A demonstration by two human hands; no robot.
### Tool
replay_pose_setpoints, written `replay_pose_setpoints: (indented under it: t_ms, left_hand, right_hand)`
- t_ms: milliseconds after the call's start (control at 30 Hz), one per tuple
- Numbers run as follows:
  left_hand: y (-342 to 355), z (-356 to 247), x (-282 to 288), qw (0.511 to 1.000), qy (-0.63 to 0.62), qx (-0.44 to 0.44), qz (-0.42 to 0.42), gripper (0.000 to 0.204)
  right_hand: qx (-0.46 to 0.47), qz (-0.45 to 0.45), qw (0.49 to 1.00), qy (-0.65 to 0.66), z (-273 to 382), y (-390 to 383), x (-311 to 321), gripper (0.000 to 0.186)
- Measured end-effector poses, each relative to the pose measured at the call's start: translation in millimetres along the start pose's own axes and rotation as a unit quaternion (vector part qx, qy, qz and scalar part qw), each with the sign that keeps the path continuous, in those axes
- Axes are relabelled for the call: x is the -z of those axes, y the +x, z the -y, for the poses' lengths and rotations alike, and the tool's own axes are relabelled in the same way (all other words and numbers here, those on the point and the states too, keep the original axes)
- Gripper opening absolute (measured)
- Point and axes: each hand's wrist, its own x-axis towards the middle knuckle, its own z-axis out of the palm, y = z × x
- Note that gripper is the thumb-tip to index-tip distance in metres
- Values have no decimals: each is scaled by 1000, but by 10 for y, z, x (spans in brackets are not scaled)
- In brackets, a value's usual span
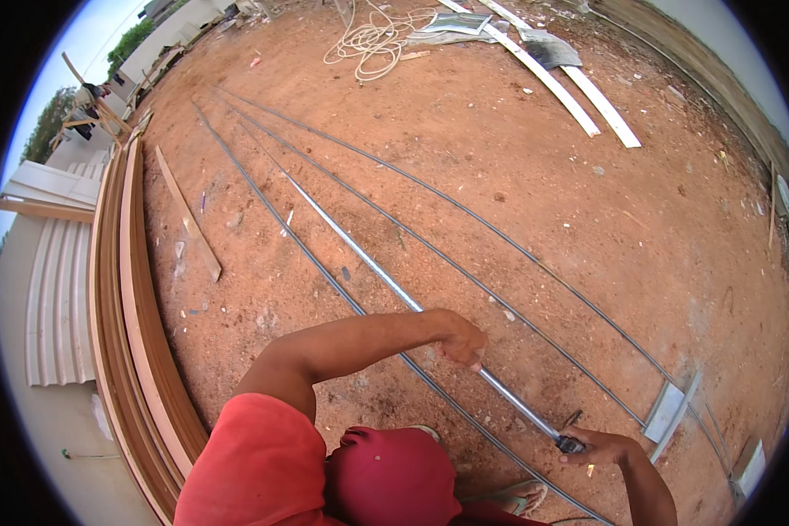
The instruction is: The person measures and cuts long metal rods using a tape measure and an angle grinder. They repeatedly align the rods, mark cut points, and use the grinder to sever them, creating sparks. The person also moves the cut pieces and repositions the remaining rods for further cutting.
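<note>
My left hand [460,339] is closed around a long silver pipe [359,250] that slants from the far left to the near right. A thinner dark rod continues from its far end. At the near end, my right hand [594,445] is wrapped around a dark tool [571,444] with a short lever-like piece sticking up; its exact kind is too small to make out. Beneath my left forearm passes a dark metal rod [307,250]. Two more rods, a middle one [430,245] and a right one [500,244], lie on the soil beyond the pipe.
A grey metal piece [666,410] sits near the rods' right ends. Long timber boards [136,316] and corrugated sheeting [57,307] line the left. A loose plank [187,215] lies nearby. Farther off are coiled hose [373,39] and white strips [543,74]. A sandalled foot [526,498] is below.
</note>
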Motion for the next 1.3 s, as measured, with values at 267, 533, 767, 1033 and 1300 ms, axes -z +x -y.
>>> replay_pose_setpoints:
  t_ms: [267,533,767,1033,1300]
  left_hand:
    - [248,-21,-184,988,74,-137,-15,44]
    - [487,-634,-568,959,98,-217,-156,36]
    - [549,-774,-877,922,-46,-244,-296,31]
    - [193,-675,-1469,730,-588,-101,-335,51]
    - [-579,61,-2018,809,-359,44,-464,34]
  right_hand:
    - [12,-19,999,27,121,7,-70,75]
    - [34,-48,998,34,480,108,-182,76]
    - [188,-245,951,-27,612,587,-321,91]
    - [173,-368,907,-109,1307,923,-610,99]
    - [211,-422,861,-187,1155,955,1,65]
